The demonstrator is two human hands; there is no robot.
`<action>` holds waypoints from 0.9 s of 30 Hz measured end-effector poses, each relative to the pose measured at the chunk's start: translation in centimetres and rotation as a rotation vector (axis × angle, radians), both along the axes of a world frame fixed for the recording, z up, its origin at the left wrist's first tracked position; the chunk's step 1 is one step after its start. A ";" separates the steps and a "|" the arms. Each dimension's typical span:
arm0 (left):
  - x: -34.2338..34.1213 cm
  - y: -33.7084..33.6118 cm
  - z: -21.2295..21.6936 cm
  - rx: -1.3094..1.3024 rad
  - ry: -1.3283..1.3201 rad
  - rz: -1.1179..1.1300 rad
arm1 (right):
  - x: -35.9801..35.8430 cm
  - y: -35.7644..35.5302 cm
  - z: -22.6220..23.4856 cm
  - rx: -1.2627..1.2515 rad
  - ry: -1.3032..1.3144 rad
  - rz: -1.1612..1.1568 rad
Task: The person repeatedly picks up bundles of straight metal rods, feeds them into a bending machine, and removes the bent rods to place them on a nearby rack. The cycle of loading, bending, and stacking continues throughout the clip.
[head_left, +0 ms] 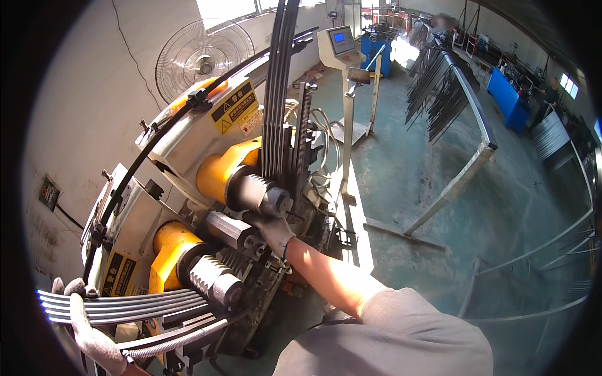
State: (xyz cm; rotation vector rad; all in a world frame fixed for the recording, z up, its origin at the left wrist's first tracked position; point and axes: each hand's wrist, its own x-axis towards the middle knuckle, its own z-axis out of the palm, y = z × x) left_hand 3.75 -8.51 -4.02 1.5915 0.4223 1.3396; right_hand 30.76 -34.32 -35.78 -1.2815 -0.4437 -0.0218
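At the lower left, my left hand (94,338), in a pale work glove, is closed round the outer ends of several dark metal rods (138,307). These rods lie side by side and run, slightly bent, to the grooved lower roller (212,277) of a bending machine. My right hand (274,233), also gloved, reaches into the machine between a hexagonal steel block (227,229) and the upper roller (257,191). Its fingertips are partly hidden there, so their grip is unclear. More dark rods (279,94) rise steeply from beside the upper roller.
Yellow housings (216,175) carry both rollers, with a black hose (141,156) arching over the machine. A wall fan (204,62) is behind it. A control panel on a post (342,47) stands beyond, and a rack of hanging rods (439,88) fills the right side. People are far back.
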 end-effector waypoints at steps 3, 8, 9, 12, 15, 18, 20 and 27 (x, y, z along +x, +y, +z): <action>1.0 1.6 1.3 0.118 0.144 -0.121 | -0.9 1.0 1.1 0.035 -0.058 -0.009; 6.0 0.2 2.9 0.149 0.235 -0.353 | -2.3 0.3 4.6 0.258 0.399 0.181; 6.9 0.1 3.3 0.196 0.276 -0.351 | -1.9 0.7 3.7 0.300 0.415 0.186; 8.2 -0.3 3.3 0.077 0.270 -0.310 | 0.0 2.3 -0.5 0.058 0.210 0.025; 8.9 -0.9 3.5 0.069 0.340 -0.293 | 1.4 2.4 -3.0 -0.028 0.044 -0.031; 8.6 0.4 3.2 0.089 0.372 -0.310 | 1.1 2.1 -2.4 -0.100 -0.020 -0.039; 7.8 2.0 3.1 0.093 0.406 -0.267 | -0.7 2.0 0.7 0.002 0.203 0.054; 7.9 -1.7 3.0 0.156 0.223 -0.419 | 1.3 2.3 -3.2 -0.047 -0.040 -0.043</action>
